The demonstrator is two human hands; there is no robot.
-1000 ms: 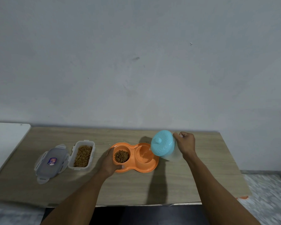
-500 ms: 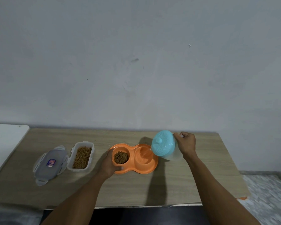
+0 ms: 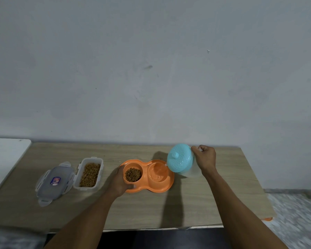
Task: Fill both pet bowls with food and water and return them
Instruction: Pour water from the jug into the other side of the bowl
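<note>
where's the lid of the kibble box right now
In the head view, the clear lid lies flat on the left part of the table, just left of the open kibble box; the orange double bowl is farther right.

The orange double bowl (image 3: 151, 188) I hold is smooth, glossy plastic; the kibble (image 3: 132, 174) in it looks dry and rough. My jug (image 3: 191, 172) is cloudy, translucent plastic, its turquoise lid (image 3: 180, 159) plastic with a raised texture. The tabletop (image 3: 205, 203) is matt wood grain. The food box (image 3: 99, 177) and its frosted cover (image 3: 48, 186) are clear plastic.
</note>
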